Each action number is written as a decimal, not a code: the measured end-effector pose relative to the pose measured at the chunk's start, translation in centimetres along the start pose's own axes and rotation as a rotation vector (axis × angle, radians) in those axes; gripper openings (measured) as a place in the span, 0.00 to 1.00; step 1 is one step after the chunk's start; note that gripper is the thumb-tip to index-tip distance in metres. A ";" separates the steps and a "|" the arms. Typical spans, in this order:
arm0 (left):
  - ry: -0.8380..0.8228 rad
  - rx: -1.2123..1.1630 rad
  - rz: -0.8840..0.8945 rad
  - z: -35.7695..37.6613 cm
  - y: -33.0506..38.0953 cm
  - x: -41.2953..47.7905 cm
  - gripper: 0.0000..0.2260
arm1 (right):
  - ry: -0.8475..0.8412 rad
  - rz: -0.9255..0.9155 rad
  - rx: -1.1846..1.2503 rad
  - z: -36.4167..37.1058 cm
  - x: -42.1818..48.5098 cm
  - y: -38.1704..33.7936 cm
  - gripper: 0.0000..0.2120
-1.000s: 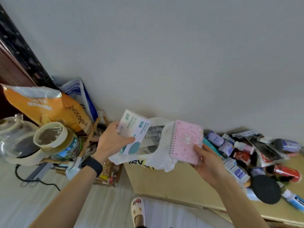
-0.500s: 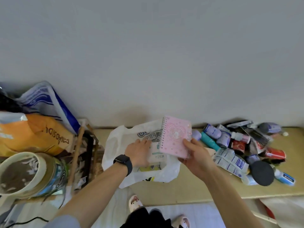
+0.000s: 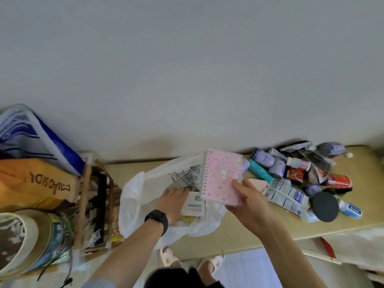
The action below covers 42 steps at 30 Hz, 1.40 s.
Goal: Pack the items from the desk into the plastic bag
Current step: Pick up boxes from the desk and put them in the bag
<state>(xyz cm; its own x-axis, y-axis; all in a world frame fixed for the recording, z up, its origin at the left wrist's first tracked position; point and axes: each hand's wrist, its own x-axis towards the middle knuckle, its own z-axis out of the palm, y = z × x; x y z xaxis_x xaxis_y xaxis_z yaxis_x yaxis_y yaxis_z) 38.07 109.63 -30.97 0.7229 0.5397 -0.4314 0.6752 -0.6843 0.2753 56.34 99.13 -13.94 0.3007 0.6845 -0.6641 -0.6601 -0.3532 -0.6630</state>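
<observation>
A white plastic bag (image 3: pixel 135 196) lies open on the tan desk (image 3: pixel 239 231). My left hand (image 3: pixel 173 199), with a black watch on the wrist, reaches into the bag's mouth and grips a white and teal box (image 3: pixel 194 206). My right hand (image 3: pixel 247 201) holds a pink spiral notebook (image 3: pixel 221 176) upright just above the bag's right edge. A pile of small items (image 3: pixel 301 179) sits on the desk to the right: purple bottles, a teal tube, red packets, white and blue packs, a black round lid.
Left of the desk stands a wooden rack (image 3: pixel 97 206) with an orange bag (image 3: pixel 31 183), a blue and white sack (image 3: pixel 31 134) and a taped tin (image 3: pixel 27 238). A plain wall rises behind. My slippered feet (image 3: pixel 170 257) are on the floor below the desk edge.
My left hand has lowered the white and teal box from in front of me down into the bag. The notebook in my right hand has stayed above the bag. The view has tilted down.
</observation>
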 end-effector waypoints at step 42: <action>0.544 -1.033 -0.666 -4.4 -8.5 -10.9 0.09 | 0.065 -0.448 -2.264 3.2 4.0 4.7 0.27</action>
<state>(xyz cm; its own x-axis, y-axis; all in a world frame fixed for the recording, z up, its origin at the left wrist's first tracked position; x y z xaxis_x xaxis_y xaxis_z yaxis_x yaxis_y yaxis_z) 25.11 111.71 -24.79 0.0190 0.9126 -0.4085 0.5444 0.3332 0.7698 52.28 102.23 -18.61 0.2019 0.8973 -0.3926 0.9782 -0.1646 0.1267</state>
